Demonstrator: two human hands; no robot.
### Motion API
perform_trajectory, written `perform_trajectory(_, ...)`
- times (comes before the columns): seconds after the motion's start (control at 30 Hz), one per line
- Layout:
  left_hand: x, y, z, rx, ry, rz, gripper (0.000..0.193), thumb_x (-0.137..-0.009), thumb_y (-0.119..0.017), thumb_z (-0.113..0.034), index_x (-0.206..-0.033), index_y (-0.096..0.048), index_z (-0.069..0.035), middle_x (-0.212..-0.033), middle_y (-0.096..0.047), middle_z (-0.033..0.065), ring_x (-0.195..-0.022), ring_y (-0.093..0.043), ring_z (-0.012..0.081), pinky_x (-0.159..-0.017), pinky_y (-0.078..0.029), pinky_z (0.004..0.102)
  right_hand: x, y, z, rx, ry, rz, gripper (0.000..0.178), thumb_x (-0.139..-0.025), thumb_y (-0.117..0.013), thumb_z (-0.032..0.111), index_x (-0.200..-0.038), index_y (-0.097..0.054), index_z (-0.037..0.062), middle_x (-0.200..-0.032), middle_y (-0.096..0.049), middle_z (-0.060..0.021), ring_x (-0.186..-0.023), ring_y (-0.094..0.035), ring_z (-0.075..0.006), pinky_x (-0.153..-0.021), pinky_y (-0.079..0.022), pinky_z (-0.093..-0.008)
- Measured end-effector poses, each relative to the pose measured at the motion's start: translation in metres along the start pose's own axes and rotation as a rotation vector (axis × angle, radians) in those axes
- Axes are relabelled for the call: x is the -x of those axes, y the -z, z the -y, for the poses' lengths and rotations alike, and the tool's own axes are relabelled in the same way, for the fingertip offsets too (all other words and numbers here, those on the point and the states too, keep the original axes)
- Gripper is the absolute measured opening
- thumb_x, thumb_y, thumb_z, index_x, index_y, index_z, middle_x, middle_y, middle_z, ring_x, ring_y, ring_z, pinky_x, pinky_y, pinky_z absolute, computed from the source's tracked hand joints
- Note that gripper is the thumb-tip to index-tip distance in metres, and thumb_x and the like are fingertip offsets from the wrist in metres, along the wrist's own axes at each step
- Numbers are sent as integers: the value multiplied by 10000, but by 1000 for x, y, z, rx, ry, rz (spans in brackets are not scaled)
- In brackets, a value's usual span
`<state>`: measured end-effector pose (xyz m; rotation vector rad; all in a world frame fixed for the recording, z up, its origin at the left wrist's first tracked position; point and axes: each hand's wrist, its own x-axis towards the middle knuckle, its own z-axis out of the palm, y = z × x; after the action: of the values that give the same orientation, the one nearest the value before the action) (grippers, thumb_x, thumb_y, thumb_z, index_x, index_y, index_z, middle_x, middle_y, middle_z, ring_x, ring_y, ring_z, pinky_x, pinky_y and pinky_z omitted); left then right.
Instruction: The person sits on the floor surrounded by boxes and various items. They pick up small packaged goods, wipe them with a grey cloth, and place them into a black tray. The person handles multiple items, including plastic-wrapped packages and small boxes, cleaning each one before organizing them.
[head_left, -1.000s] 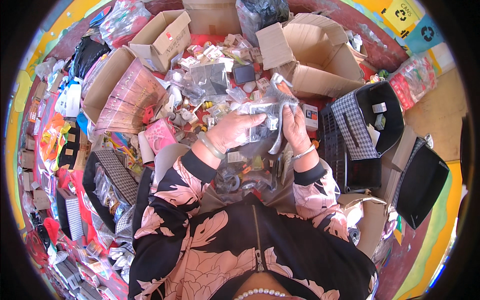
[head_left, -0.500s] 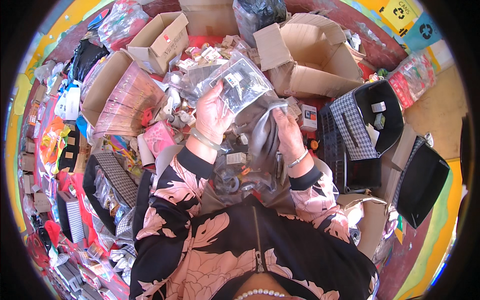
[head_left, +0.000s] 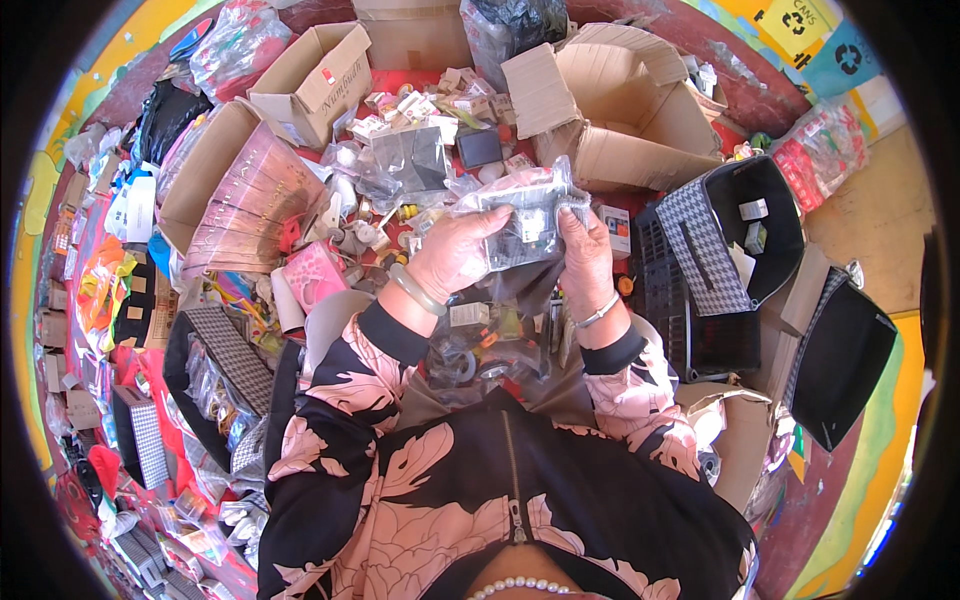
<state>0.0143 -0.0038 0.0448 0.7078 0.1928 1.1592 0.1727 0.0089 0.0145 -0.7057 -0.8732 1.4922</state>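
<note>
A clear plastic package (head_left: 530, 222) with something dark inside is raised in front of me. My left hand (head_left: 462, 258) grips its left side, thumb lying on top. At the right edge, my right hand (head_left: 588, 258) is closed on the package, with a bit of grey cloth (head_left: 573, 203) by its fingertips. More dark cloth hangs below the package, mostly hidden. Under my hands lies a small pale box (head_left: 470, 315) among clear plastic wrappings. A small white and orange box (head_left: 615, 232) stands right of my right hand.
A heap of small boxes (head_left: 410, 110) and loose parts spreads beyond my hands. Open cardboard boxes (head_left: 645, 145) stand behind it. To the right are a black crate (head_left: 680, 300) and a houndstooth fabric bin (head_left: 705, 240); at left, another fabric bin (head_left: 230, 360).
The package has come nearer and to the right, and my right hand has joined my left on it. The grey cloth, earlier hanging from my right hand, is now mostly behind it.
</note>
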Motion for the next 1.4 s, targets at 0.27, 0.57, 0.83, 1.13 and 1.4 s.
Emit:
perform_trajectory(0.27,-2,8,27,217,3,-184,348,-886,-485,-105,-1215,-439,1,-1089,-557,68,-1003,-533,173,-897,-412,336,-7,-1,-10,-27,123,-245,84,-852,-568,93,-860,-612,22,-794,-600,16,-693,-519,-53,-635,-418,-204)
perform_trajectory(0.57,2,1,4,141,-54,-84,452,-877,-463,-113,-1295,-341,8,-1256,-450,129,-1128,-478,228,-944,-401,378,-30,36,29,-144,-66,-324,306,-897,-476,261,-1048,-519,-1,-1003,-594,-123,-880,-604,-239,-807,-484,-356)
perform_trajectory(0.83,3,16,22,-125,182,-107,410,-895,-472,-133,-1266,-390,23,-1201,-495,82,-1073,-495,158,-937,-382,296,-15,17,4,52,-112,72,233,-811,-634,152,-1009,-582,42,-920,-618,-24,-790,-574,-102,-720,-466,-243)
perform_trajectory(1.13,1,4,20,-49,160,-145,366,-905,-456,-127,-1244,-420,6,-1168,-519,70,-1027,-514,146,-912,-398,291,-21,15,-1,-26,19,-237,86,-828,-612,132,-802,-625,51,-729,-619,8,-605,-534,-58,-570,-422,-200)
perform_trajectory(1.4,4,3,-6,59,20,-50,428,-922,-399,-207,-1272,-360,36,-1266,-451,128,-1143,-469,226,-983,-367,375,-44,53,33,-77,-96,-411,313,-902,-474,315,-979,-552,22,-859,-604,-72,-737,-593,-189,-664,-499,-319)
